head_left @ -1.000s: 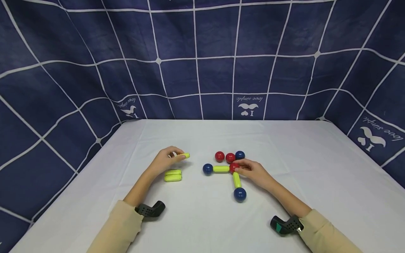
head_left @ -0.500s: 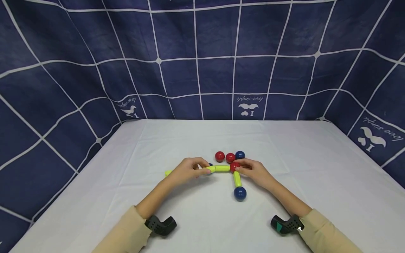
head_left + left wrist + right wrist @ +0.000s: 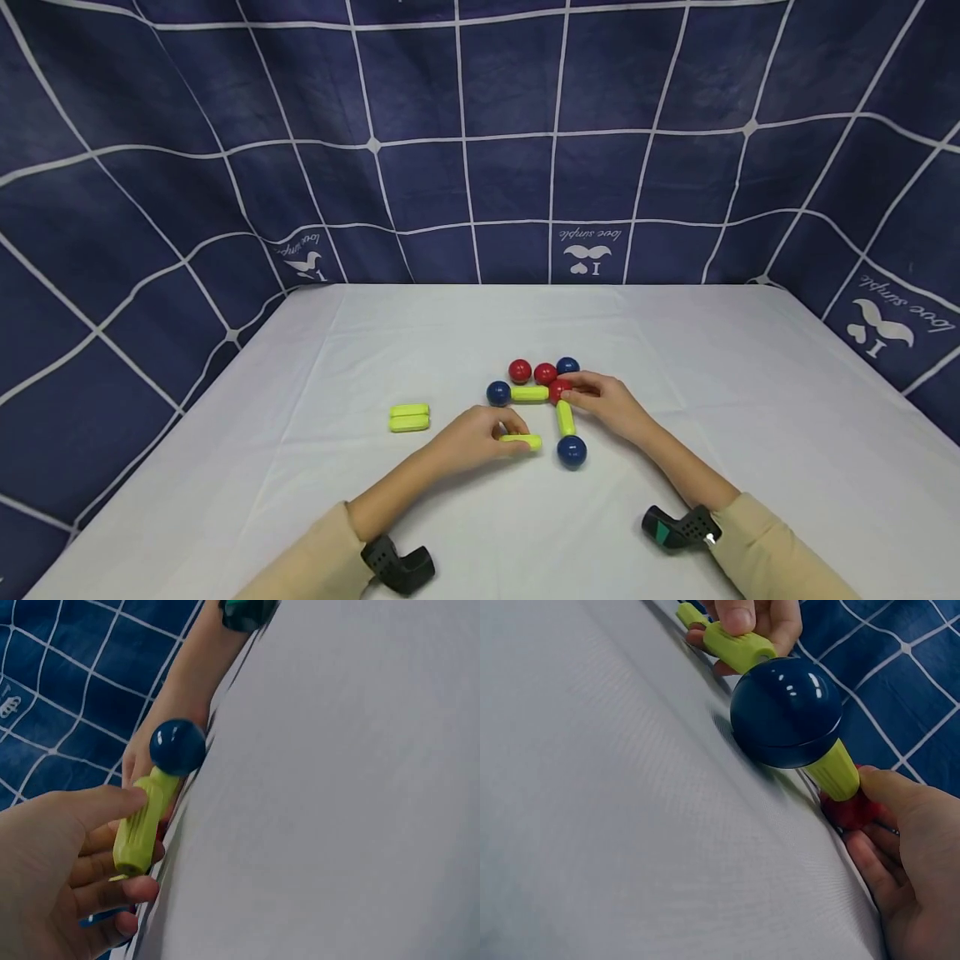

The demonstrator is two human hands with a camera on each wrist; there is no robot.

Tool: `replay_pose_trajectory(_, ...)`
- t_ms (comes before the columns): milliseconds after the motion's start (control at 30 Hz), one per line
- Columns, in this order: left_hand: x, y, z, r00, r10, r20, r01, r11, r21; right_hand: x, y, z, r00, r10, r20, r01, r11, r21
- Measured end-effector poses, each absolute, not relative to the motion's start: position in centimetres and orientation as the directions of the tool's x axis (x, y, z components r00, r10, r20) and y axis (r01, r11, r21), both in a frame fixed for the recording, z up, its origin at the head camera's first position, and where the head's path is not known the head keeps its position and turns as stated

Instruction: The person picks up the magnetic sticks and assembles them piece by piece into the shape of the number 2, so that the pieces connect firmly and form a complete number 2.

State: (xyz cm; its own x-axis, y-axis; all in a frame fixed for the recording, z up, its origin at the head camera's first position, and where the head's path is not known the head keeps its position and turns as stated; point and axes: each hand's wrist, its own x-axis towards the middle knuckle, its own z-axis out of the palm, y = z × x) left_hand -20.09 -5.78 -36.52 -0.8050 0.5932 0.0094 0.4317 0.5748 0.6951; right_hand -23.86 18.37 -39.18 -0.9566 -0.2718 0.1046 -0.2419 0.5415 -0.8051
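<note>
My left hand [image 3: 468, 440] pinches a yellow-green rod [image 3: 531, 442] between thumb and fingers, its free end pointing at the near blue ball [image 3: 572, 452] with a small gap. My right hand [image 3: 611, 408] grips a red ball [image 3: 557, 391] at the corner of a ball-and-rod assembly. From that ball one rod [image 3: 529, 394] runs left to a blue ball [image 3: 498, 393]. Another rod [image 3: 566, 419] runs toward me to the near blue ball. In the right wrist view, the near blue ball [image 3: 786, 712] overlaps part of its rod [image 3: 832, 772]; fingers partly cover the red ball [image 3: 853, 810].
Two loose yellow-green rods [image 3: 408, 417] lie side by side on the white tablecloth [image 3: 360, 333], left of the assembly. Just behind the assembly sit two red balls [image 3: 520, 371] and a blue ball [image 3: 567, 367]. A dark blue gridded cloth [image 3: 420, 183] surrounds the table.
My left hand has carried its rod rightward from the loose rods, past the left blue ball, then closer to me. The assembly has turned slightly while my right hand keeps hold of its red ball.
</note>
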Motion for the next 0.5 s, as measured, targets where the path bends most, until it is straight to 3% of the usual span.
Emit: replay_pose_trajectory(500, -19.6, -4.6, -37.6, -0.814, 0.575, 0.075, 0.440, 0.528, 0.726, -24.3, 18.2, -38.8, -0.957, -0.278, 0.078, -0.222, 0.534, -0.816)
